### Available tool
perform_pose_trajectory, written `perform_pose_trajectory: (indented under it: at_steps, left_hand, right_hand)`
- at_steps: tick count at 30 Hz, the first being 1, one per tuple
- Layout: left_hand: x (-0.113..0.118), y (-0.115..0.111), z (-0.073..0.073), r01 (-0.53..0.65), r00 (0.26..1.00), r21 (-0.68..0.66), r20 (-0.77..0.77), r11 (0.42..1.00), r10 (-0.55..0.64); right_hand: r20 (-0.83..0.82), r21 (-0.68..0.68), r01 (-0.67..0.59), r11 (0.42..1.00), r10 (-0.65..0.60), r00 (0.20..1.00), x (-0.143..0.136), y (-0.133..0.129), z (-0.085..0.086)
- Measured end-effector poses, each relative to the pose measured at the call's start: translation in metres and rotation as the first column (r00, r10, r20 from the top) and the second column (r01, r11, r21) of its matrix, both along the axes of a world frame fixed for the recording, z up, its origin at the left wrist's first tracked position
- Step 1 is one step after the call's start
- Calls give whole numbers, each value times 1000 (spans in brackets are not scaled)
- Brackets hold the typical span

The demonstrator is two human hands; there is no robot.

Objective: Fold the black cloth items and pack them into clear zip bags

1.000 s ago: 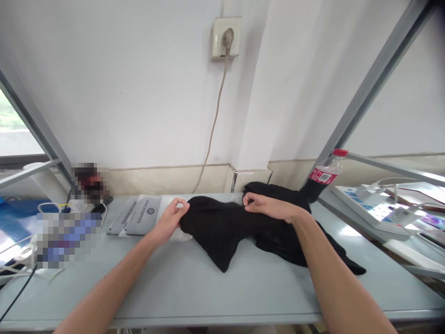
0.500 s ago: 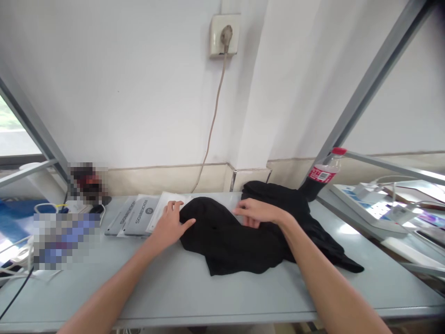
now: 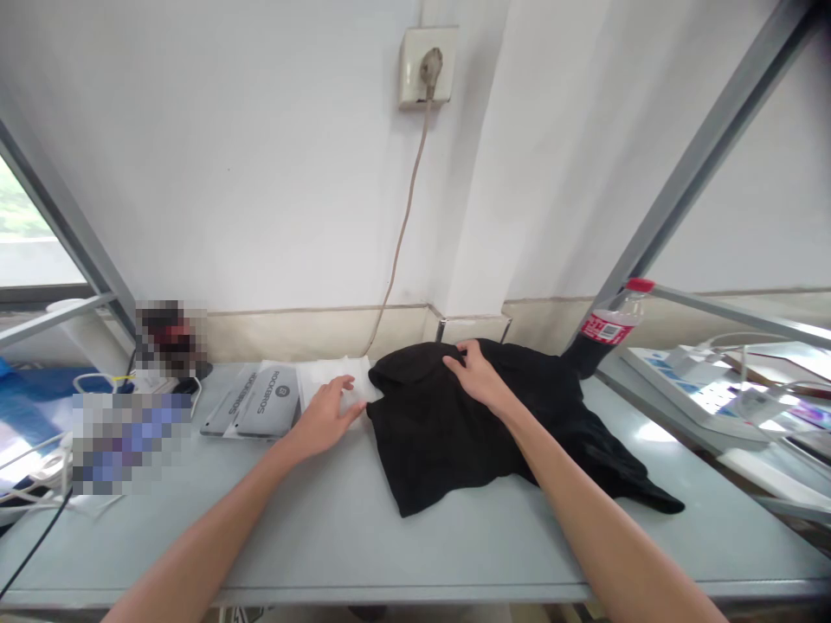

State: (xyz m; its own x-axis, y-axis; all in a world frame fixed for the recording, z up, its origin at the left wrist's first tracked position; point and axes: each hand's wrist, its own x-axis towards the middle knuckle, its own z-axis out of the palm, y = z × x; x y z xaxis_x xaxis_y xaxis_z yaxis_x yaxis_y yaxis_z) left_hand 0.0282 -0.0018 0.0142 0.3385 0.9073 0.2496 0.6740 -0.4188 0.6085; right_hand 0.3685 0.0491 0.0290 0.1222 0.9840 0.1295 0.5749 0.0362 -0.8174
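A black cloth garment (image 3: 428, 441) lies spread and partly bunched on the grey table (image 3: 312, 536). My left hand (image 3: 330, 415) is just left of the cloth, fingers apart and holding nothing, over a white plastic sheet (image 3: 354, 374). My right hand (image 3: 477, 372) is at the upper middle of the garment, thumb and fingers closed on its far edge. Left of my left hand lie flat grey packages (image 3: 271, 405) in clear plastic.
At the back right a cola bottle (image 3: 607, 327) leans near a metal post. Chargers and cables (image 3: 756, 402) lie beyond it. More cables and a blurred item (image 3: 133, 441) are at the left. A cord hangs from the wall socket (image 3: 428, 69).
The garment's left part has shifted right and opened out flatter, uncovering more white plastic. My right hand has moved up to its far edge. My left hand is now off the cloth.
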Motion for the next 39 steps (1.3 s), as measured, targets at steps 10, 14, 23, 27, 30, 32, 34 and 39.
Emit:
perform_pose_trajectory:
  at_steps: [10,14,23,27,30,32,34,39]
  left_hand:
    - [11,-20,5,148,922,167,-381,975,-75]
    - [6,-17,6,188,933,195,-340,963,-114]
    - [9,-8,3,330,906,192,-340,924,-253]
    - [12,-6,3,336,912,224,-320,915,-257]
    - [12,-4,2,345,908,219,-324,913,-265]
    - [12,-4,3,336,907,237,-343,911,-245]
    - [13,-5,5,325,906,263,-363,909,-219]
    - [19,-10,6,281,928,288,-326,915,-182]
  right_hand:
    - [69,146,-272,951,264,962,7,2,-3]
    - [71,2,-301,954,300,951,12,-3,1]
    - [95,-307,-455,836,503,859,28,-30,44]
    - [8,-223,-374,900,386,923,27,-33,48]
    - [3,-252,-448,858,464,886,30,-35,46]
    - [15,-302,-493,816,521,853,33,-37,45]
    - [20,-320,-496,807,529,848,34,-38,45]
    - [2,-223,-480,848,493,870,35,-37,45]
